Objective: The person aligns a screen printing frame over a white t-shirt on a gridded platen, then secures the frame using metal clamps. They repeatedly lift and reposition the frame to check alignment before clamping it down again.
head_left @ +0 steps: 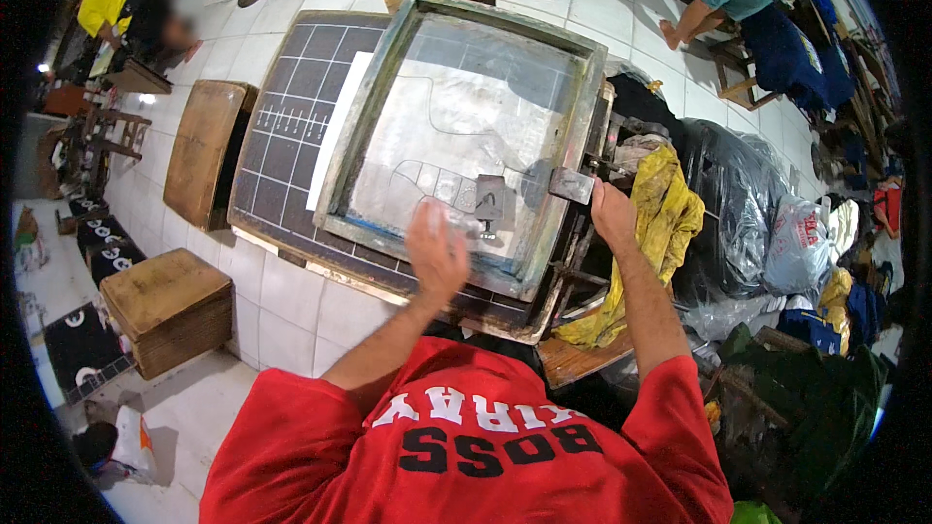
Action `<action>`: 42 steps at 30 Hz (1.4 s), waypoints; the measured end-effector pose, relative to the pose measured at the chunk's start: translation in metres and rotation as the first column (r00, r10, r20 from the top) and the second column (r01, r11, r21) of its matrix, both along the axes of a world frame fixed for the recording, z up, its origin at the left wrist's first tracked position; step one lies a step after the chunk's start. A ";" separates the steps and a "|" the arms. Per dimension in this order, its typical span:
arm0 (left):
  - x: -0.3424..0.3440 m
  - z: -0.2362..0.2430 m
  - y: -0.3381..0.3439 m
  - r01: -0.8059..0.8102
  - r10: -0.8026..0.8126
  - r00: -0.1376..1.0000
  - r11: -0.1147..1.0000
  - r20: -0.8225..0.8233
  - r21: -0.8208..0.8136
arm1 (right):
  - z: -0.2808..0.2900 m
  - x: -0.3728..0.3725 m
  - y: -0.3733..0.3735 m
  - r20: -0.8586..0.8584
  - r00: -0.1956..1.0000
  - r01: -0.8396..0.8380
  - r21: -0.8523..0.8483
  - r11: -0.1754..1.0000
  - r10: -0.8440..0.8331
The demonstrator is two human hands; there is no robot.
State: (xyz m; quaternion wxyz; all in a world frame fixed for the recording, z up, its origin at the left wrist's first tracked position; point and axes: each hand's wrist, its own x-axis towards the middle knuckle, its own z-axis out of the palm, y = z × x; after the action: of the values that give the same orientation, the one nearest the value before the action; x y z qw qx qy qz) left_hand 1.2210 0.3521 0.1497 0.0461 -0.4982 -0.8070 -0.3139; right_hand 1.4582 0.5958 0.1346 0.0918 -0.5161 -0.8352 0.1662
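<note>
A wooden-framed printing screen [585, 87] lies at a slant over a dark board marked with white grid lines [282, 136]. Its pale mesh carries a thin curved outline, rounded shapes and a small dark rectangle. Low over the mesh is my left hand [437, 250], its fingers smeared by motion; whether it holds anything is unclear. Over the screen's right edge, my right hand [612, 212] closes on a grey block-shaped piece [572, 184]. A white sheet [340, 131] shows between screen and board on the left.
A yellow cloth [660, 233] hangs close by my right forearm. Black plastic-wrapped bundles [728, 204] and a white plastic bag [796, 243] crowd the right. Wooden boxes [170, 306] stand left. Another person in yellow [105, 0] is far left; someone's bare legs [689, 24] show far right.
</note>
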 end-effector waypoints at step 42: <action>-0.039 -0.028 -0.004 -0.288 0.283 0.957 0.952 -0.054 -0.104 | 0.027 -0.144 -0.137 -0.032 0.997 -0.069 0.042 0.997 0.070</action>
State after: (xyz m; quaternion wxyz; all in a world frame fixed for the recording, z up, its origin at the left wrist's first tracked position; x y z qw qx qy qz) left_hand 1.1816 0.3478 0.1221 0.0790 -0.3842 -0.8855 -0.2490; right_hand 1.3142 0.4592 0.1613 0.1104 -0.4820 -0.8541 0.1610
